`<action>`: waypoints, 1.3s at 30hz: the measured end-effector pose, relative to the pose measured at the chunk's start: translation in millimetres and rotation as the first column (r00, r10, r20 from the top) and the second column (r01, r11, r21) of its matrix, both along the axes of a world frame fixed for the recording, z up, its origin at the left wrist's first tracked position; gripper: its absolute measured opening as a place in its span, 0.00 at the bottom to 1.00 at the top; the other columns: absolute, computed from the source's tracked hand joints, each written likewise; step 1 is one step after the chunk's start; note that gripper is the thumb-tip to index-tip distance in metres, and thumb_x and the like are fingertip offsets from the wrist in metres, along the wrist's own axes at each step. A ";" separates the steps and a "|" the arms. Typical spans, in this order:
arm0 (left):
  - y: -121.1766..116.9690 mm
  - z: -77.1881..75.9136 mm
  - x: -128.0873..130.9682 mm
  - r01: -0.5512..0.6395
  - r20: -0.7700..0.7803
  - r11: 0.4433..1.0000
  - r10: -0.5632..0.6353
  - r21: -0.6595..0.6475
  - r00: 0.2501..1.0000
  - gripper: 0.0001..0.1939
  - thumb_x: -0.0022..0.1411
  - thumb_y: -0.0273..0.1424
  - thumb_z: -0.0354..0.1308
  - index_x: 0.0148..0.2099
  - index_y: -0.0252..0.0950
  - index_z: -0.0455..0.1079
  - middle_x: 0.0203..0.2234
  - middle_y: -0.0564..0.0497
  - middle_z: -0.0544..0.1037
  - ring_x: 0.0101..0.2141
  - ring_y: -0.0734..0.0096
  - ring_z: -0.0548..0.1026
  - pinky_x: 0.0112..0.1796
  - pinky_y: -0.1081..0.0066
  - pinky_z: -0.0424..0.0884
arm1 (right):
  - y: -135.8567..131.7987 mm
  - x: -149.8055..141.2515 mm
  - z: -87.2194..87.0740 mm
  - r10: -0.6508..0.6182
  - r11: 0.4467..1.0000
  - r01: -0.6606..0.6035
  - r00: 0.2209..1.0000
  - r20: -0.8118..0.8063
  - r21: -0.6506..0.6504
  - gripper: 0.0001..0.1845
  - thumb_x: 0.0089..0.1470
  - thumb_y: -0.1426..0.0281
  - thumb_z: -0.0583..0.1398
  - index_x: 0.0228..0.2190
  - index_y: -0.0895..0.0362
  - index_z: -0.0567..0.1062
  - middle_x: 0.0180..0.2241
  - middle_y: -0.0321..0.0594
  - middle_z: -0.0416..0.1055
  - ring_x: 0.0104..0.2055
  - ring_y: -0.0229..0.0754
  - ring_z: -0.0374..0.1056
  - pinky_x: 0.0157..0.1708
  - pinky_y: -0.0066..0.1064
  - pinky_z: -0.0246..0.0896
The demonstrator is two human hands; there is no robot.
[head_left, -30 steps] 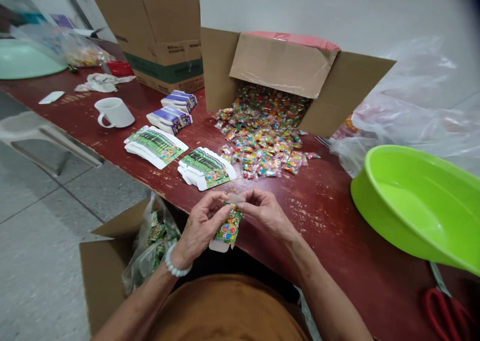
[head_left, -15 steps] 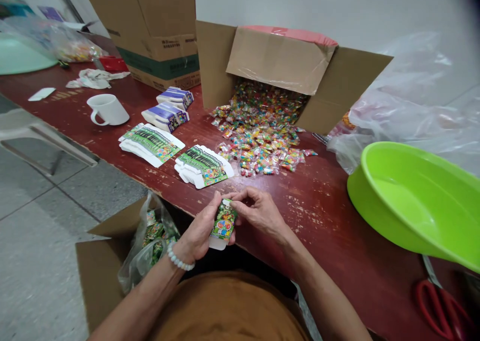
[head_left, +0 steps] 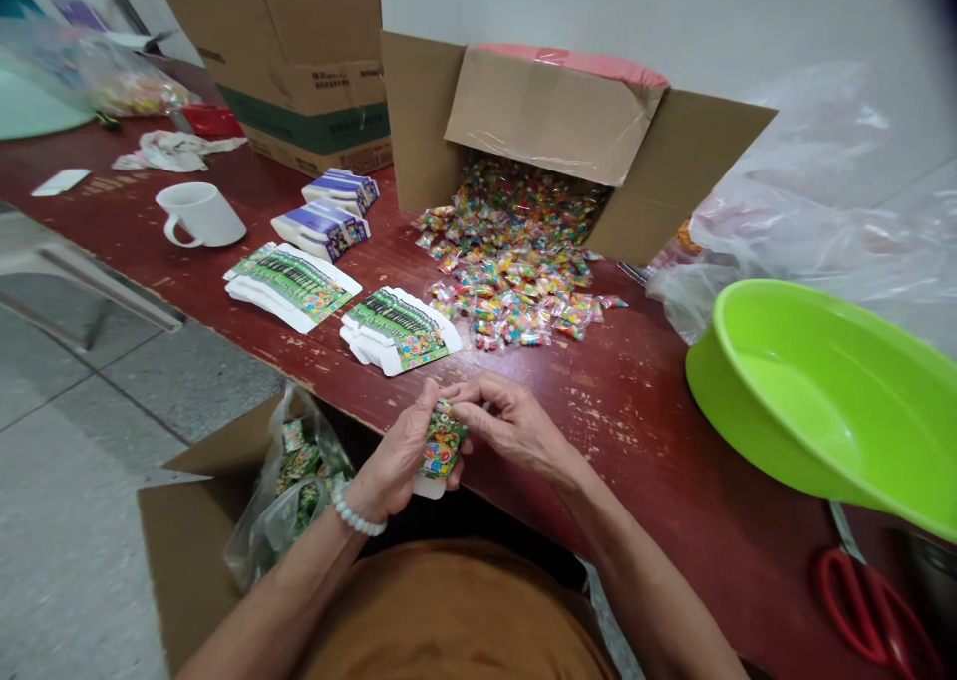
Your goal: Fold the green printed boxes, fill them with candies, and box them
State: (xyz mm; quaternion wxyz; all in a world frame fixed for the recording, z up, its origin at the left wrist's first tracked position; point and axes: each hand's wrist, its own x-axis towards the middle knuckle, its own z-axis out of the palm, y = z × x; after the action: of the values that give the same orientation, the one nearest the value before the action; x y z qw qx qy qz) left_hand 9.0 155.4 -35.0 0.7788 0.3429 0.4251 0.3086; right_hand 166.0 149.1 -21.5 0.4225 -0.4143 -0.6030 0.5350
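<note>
A small green printed carton is upright in my left hand, whose thumb and fingers wrap round its sides. A white flap sticks out at the carton's lower end. My right hand pinches at its upper end, thumb and fingertips on the top edge; the tips are partly hidden. Beyond my hands lie two fanned stacks of flat green cartons, one nearer and one farther left. Small clear packets of colourful candy spill from a tipped cardboard box behind them.
A lime-green basin and red-handled scissors are on the right. At left stand a white mug and purple carton stacks. Below the table edge, an open cardboard box holds a plastic bag of green cartons.
The white flap at the carton's upper end has gone down out of sight under my right fingers. My left hand keeps its hold. The whole view has shifted slightly.
</note>
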 end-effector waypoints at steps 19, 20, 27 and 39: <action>24.3 -5.0 -57.1 0.046 -0.419 0.867 0.193 0.496 0.887 0.24 0.48 0.32 0.70 0.48 0.39 0.71 0.40 0.50 0.78 0.41 0.64 0.74 0.42 0.68 0.70 | 66.8 37.5 -54.5 -0.422 0.899 0.112 0.482 0.768 0.424 0.10 0.60 0.73 0.55 0.38 0.59 0.76 0.40 0.54 0.72 0.46 0.55 0.63 0.47 0.44 0.60; 25.2 -2.1 -64.2 0.148 -0.490 0.840 0.154 0.523 0.858 0.23 0.48 0.33 0.69 0.48 0.40 0.73 0.42 0.49 0.78 0.43 0.62 0.74 0.44 0.68 0.69 | 62.6 40.1 -55.3 -0.424 0.899 0.127 0.494 0.759 0.420 0.12 0.60 0.75 0.53 0.39 0.59 0.76 0.40 0.54 0.72 0.46 0.54 0.64 0.48 0.44 0.60; 30.4 10.5 -81.3 0.385 -0.607 0.854 -0.108 0.349 0.788 0.13 0.48 0.38 0.70 0.31 0.37 0.72 0.24 0.54 0.75 0.26 0.70 0.70 0.28 0.75 0.63 | 36.1 36.1 -47.6 -0.402 0.915 0.375 0.836 0.374 0.147 0.23 0.63 0.62 0.51 0.55 0.59 0.67 0.39 0.44 0.72 0.35 0.42 0.69 0.35 0.34 0.68; -1.3 1.3 -36.4 0.268 0.123 0.963 -0.266 0.004 0.956 0.27 0.48 0.30 0.72 0.47 0.37 0.64 0.36 0.50 0.77 0.28 0.68 0.79 0.28 0.71 0.76 | -5.3 -14.0 -20.2 -0.433 0.900 0.358 0.806 -0.404 -0.250 0.15 0.49 0.62 0.67 0.37 0.53 0.73 0.34 0.37 0.74 0.32 0.38 0.68 0.36 0.29 0.66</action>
State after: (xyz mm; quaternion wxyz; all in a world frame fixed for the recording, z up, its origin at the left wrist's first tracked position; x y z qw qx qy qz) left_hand -27.5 154.1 -33.7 0.8401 0.3724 0.3284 0.2183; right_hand 152.0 143.9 -41.6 0.6177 -0.4286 -0.3433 0.5629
